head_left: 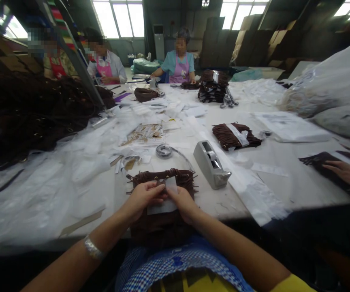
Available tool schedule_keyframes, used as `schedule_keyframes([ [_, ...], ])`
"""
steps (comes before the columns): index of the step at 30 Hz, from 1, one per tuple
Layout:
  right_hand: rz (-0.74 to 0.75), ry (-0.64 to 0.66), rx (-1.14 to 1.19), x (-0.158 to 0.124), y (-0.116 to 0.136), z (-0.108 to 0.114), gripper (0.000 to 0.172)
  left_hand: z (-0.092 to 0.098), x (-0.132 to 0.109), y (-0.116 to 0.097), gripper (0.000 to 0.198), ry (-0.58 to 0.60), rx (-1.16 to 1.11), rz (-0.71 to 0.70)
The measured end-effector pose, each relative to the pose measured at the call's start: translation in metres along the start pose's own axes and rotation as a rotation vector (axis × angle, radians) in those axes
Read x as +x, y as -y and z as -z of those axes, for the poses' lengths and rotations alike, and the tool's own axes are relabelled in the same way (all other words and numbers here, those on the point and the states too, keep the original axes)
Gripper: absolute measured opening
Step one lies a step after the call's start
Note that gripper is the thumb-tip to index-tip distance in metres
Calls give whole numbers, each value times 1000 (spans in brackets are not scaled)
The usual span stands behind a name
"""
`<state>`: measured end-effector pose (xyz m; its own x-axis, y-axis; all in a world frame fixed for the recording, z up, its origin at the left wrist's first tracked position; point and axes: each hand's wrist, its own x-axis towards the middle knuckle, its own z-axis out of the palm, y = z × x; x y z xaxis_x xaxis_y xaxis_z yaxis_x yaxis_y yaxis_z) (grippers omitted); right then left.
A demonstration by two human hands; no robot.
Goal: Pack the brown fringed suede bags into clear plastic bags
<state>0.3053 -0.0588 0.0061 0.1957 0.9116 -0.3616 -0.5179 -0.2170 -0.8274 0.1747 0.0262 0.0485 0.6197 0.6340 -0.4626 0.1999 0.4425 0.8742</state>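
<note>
A dark brown piece with cords and small metal rings along its top, like a soft bag (163, 229), lies at the table's front edge before me. Over it both my hands meet at a white paper piece (171, 184). My left hand (144, 198) is closed, thumb and forefinger pinched at the paper's left side by a ring. My right hand (184, 201) grips the paper's right side between thumb and fingers. A second white sheet (163, 208) shows below my fingers. Exactly what the left fingertips pinch is hidden.
A grey tape dispenser (213, 166) stands right of my hands; a coiled strip (164, 151) lies behind them. Brown corded bundles (229, 136) sit farther back. Plastic sheets (80, 182) cover the left. A co-worker's hand (349, 172) rests on a brown piece at right.
</note>
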Motion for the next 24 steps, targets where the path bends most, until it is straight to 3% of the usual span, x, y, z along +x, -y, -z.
schedule_keyframes([
  [5,-65,-48,250,-6,-9,-5,44,-1,-10,20,36,-112,182,-90],
  [13,-125,81,183,-5,-6,-4,37,-13,-23,38,42,-232,587,-174],
  [17,-159,19,204,-1,-6,-4,35,-7,-41,31,32,-270,775,-311],
  [21,-213,68,254,-2,-2,-5,36,14,-53,25,35,-624,777,-331],
  [22,-225,85,262,-3,-1,-5,36,17,-53,24,37,-635,746,-304],
  [24,-245,106,267,-6,0,-6,37,20,-50,25,41,-519,623,-234],
])
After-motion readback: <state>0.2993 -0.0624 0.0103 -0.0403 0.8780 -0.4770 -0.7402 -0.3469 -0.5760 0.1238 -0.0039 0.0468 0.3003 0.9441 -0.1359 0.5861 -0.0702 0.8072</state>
